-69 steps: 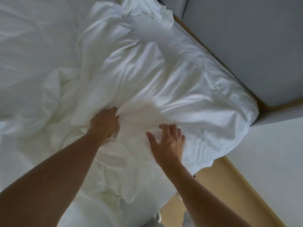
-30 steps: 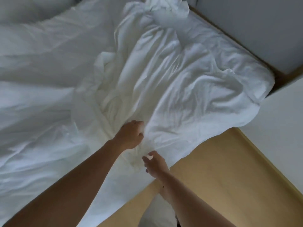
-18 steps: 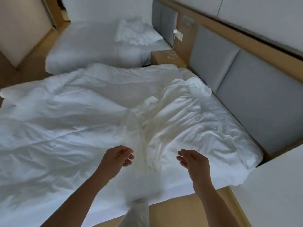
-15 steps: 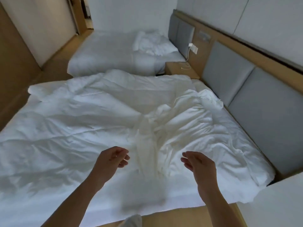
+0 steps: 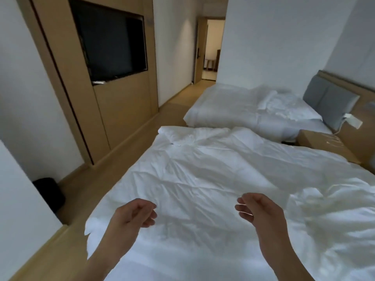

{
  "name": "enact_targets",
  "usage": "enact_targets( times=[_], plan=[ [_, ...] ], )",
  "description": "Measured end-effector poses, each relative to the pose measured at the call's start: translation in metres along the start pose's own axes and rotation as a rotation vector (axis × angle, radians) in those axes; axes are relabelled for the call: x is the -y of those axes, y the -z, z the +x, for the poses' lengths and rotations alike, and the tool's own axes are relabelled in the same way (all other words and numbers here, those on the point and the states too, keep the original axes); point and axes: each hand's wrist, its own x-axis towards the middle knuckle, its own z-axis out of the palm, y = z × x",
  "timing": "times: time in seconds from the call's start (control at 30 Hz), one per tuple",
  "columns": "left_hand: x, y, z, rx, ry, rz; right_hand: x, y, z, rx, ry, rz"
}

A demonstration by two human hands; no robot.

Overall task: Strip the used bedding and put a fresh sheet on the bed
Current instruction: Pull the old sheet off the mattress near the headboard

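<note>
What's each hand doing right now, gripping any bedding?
Left hand: open, fingers loosely curled, holding nothing.
Right hand: open, fingers loosely curled, holding nothing.

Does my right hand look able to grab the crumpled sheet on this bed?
Probably yes: the right hand is open and empty, and the crumpled sheet lies beside it, nothing between.

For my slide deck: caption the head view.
Left hand and right hand hover empty over the rumpled white bedding.
</note>
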Motion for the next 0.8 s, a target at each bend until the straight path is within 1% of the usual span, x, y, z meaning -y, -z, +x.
enact_targets(
  times=[0.1,0.27,0.47,0.63,0.8],
  plan=[
    [0.007,0.093,0.012,-0.023,-0.018,0.028,-0.009,-0.096,-0.005,0.108,0.004,-0.013],
    [0.003,0.209,0.051,-0.182,-0.070,-0.013,-0.011,-0.232,0.001,0.224,0.007,-0.041],
    [0.026,0.284,0.127,-0.352,-0.051,-0.109,-0.014,-0.360,0.056,0.322,0.054,-0.054],
    [0.046,0.342,0.187,-0.432,-0.049,-0.110,-0.031,-0.466,0.114,0.415,0.040,-0.072],
    [0.058,0.420,0.250,-0.457,-0.022,-0.056,-0.045,-0.568,0.158,0.406,0.022,-0.046]
  ],
)
